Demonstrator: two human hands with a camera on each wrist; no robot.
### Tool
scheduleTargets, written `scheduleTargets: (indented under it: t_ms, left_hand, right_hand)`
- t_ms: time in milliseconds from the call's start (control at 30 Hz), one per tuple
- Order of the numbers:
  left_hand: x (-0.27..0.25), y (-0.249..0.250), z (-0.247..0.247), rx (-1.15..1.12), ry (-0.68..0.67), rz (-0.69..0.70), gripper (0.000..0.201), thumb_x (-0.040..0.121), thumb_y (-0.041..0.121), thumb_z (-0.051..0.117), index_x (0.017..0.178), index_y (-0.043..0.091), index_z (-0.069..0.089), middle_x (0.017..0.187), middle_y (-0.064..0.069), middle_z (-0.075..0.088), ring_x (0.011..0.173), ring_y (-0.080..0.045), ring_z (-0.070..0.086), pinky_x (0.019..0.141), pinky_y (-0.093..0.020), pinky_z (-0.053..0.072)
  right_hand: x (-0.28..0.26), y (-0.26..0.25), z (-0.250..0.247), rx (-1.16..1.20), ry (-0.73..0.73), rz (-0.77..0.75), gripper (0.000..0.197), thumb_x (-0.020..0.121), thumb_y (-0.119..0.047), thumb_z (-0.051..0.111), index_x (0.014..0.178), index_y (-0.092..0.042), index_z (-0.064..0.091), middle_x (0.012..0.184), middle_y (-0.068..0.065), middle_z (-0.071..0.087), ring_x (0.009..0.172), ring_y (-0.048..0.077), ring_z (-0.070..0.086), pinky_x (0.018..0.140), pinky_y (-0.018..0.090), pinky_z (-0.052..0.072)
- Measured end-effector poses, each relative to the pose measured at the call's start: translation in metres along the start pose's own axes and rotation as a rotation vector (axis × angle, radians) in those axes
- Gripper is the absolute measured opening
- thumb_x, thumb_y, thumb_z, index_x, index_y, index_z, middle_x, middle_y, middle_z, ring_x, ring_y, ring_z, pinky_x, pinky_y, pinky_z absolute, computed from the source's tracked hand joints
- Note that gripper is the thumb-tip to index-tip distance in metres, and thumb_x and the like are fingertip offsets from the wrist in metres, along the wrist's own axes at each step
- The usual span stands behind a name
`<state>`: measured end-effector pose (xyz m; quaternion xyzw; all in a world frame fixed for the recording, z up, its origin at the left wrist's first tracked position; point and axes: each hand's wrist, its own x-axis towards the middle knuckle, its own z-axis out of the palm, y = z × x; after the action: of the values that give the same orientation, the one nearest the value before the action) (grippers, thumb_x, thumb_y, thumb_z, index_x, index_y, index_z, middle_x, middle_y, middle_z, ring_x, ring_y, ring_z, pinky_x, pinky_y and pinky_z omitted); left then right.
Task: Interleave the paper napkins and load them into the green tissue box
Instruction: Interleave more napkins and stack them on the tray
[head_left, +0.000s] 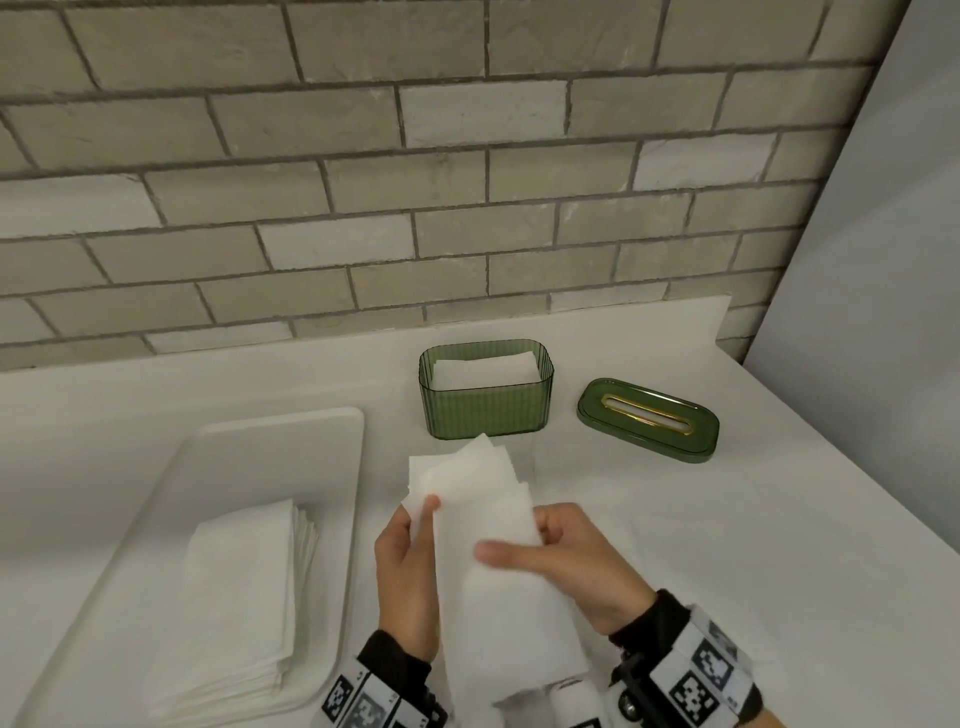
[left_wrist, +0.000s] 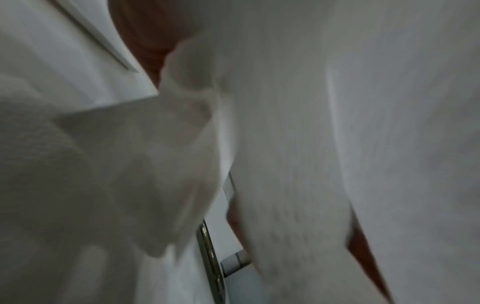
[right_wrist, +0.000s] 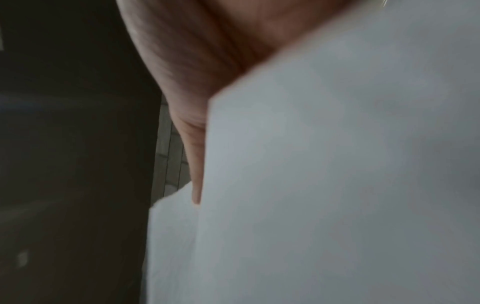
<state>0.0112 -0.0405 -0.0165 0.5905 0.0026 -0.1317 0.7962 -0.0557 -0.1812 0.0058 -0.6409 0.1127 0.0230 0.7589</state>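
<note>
Both hands hold a loose bundle of soft, white, lightly embossed paper napkins (head_left: 488, 525) above the smooth white tabletop (head_left: 753, 545). The left hand (head_left: 408, 566) pinches the bundle's left edge, thumb on top. The right hand (head_left: 571, 558) holds the right edge, its grip curled round the paper with the thumb laid across the front. The sheets fan out unevenly at the far end, and their corners are misaligned.

Just beyond the bundle stands the translucent green ribbed plastic tissue box (head_left: 485, 410), a rounded rectangle open at the top, with white napkins lying flat inside. To its right, apart from it, the flat green oval-cornered lid (head_left: 649, 421) with a gold-rimmed slot lies on the tabletop.

At left, a white rounded rectangular tray (head_left: 280, 441) carries a neat stack of folded white napkins (head_left: 239, 597). Behind runs a grey brick-pattern tiled wall (head_left: 363, 182).

Both wrist views are blurred, filled with white paper.
</note>
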Motion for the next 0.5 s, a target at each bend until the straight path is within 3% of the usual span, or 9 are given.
scheduleTargets:
  t_ms: [67,167,267,367,500]
  left_hand:
    - [0.001,0.001,-0.006,0.026,-0.003,-0.018,0.025,0.102,0.022,0.051,0.113,0.008,0.068,0.107,-0.013,0.075,0.100,-0.035,0.070,0.091,-0.051,0.054]
    - [0.002,0.004,-0.008,0.045,-0.040,-0.053,0.026,0.102,0.024,0.051,0.115,0.012,0.069,0.110,-0.008,0.076,0.105,-0.030,0.070,0.094,-0.049,0.054]
    - [-0.002,0.006,-0.003,0.074,-0.101,-0.046,0.027,0.103,0.027,0.048,0.112,0.013,0.070,0.106,-0.007,0.077,0.099,-0.026,0.073,0.088,-0.044,0.056]
    - [-0.003,0.005,0.002,0.110,-0.140,-0.037,0.031,0.104,0.026,0.044,0.109,0.012,0.071,0.102,-0.005,0.078,0.092,-0.018,0.074,0.075,-0.027,0.056]
    - [-0.006,0.006,0.006,0.106,-0.170,-0.010,0.033,0.105,0.022,0.042,0.105,0.010,0.073,0.097,-0.001,0.079,0.082,-0.003,0.072,0.063,-0.010,0.051]
  right_hand:
    - [0.000,-0.008,-0.014,0.052,0.124,-0.067,0.024,0.076,-0.010,0.077,0.096,0.003,0.073,0.095,0.015,0.076,0.083,0.024,0.073,0.068,0.026,0.056]
    - [0.005,-0.012,-0.028,0.008,0.280,-0.147,0.026,0.072,-0.015,0.081,0.093,0.000,0.075,0.096,0.009,0.076,0.085,0.024,0.073,0.070,0.029,0.058]
    - [0.010,-0.009,-0.029,-0.070,0.336,-0.164,0.039,0.059,-0.026,0.087,0.091,-0.006,0.077,0.099,0.000,0.075,0.090,0.020,0.073,0.078,0.033,0.059]
    - [0.011,-0.003,-0.023,-0.030,0.286,-0.137,0.031,0.065,-0.018,0.086,0.091,-0.005,0.077,0.094,0.005,0.077,0.089,0.026,0.073,0.076,0.034,0.059]
    - [0.014,0.005,-0.016,-0.044,0.367,-0.148,0.032,0.061,-0.018,0.091,0.084,-0.004,0.074,0.089,0.011,0.076,0.085,0.035,0.072,0.079,0.048,0.059]
